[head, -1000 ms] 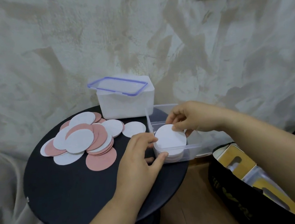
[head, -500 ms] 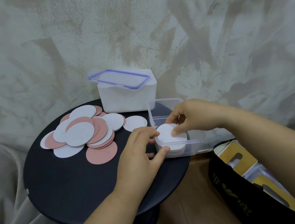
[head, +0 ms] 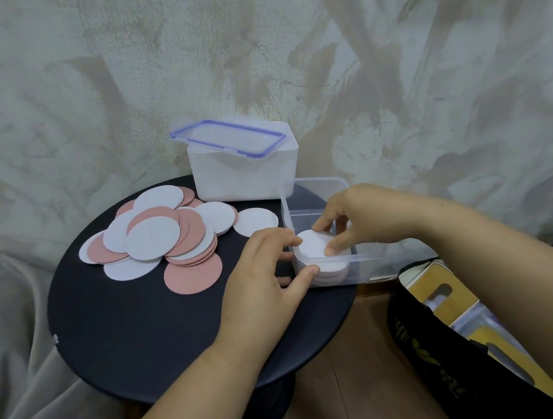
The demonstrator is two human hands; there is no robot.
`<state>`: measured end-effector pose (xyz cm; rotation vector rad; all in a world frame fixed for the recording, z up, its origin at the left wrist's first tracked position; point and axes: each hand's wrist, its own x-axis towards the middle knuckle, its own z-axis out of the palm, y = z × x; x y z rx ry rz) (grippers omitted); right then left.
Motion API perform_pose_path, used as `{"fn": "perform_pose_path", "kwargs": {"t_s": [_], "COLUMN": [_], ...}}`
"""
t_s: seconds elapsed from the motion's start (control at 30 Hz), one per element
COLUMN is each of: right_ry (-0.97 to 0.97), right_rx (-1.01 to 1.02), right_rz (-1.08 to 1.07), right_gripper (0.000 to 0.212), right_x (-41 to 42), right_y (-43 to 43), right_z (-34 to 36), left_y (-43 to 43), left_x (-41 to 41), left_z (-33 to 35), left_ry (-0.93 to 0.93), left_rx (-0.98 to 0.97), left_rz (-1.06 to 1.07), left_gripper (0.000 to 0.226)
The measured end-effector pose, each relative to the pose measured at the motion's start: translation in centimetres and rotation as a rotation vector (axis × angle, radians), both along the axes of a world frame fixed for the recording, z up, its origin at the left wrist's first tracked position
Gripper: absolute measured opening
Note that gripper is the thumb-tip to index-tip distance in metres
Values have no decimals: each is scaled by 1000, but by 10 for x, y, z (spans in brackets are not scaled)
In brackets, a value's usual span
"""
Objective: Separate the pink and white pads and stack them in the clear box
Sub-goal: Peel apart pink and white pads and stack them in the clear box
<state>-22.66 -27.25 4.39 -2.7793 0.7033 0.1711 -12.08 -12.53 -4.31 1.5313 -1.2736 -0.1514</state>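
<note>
A clear box [head: 314, 187] stands at the right edge of the round black table [head: 138, 335]. Inside its near end lies a stack of white pads [head: 315, 244]. My right hand [head: 355, 221] reaches into the box, fingertips and thumb pressing on the top white pad. My left hand [head: 265, 276] grips the box's near left corner, thumb on the front rim. A loose pile of pink and white pads [head: 154, 235] lies at the table's back left, with a single pink pad [head: 193, 275] in front and a single white pad [head: 256, 222] beside the box.
A white container [head: 243, 175] with the blue-rimmed clear lid [head: 229, 139] on top stands at the table's back, against the wall. A black bag [head: 456, 344] holding yellow packages sits on the wooden floor to the right. Pale cloth drapes at the left.
My right hand has lowered the white pad onto the stack in the box and now presses it down. My left hand stays on the box corner.
</note>
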Motion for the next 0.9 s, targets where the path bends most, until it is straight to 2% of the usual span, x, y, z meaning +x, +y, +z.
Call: {"fn": "perform_pose_path", "kwargs": {"t_s": [0.2, 0.3, 0.4, 0.5, 0.67, 0.8, 0.9], "right_ry": [-19, -197, -402, -487, -396, -269, -233], "right_rx": [-52, -61, -37, 17, 38, 57, 37], "right_rz": [-23, -25, 24, 99, 174, 106, 53], "right_gripper": [44, 38, 29, 24, 33, 54, 61], "right_x": [-2, 0, 11, 33, 84, 124, 137], "right_y": [4, 14, 31, 51, 76, 85, 86], "right_z": [1, 9, 17, 14, -14, -44, -63], "left_y": [7, 23, 44, 63, 85, 84, 75], "left_x": [5, 18, 40, 65, 90, 110, 126], "left_z": [0, 1, 0, -2, -9, -5, 3], "left_ry": [0, -129, -204, -282, -441, -405, -412], "left_rx": [9, 24, 86, 196, 272, 435, 597], "left_rz": [-17, 87, 208, 315, 350, 410, 386], "left_gripper": [33, 28, 32, 25, 37, 53, 59]}}
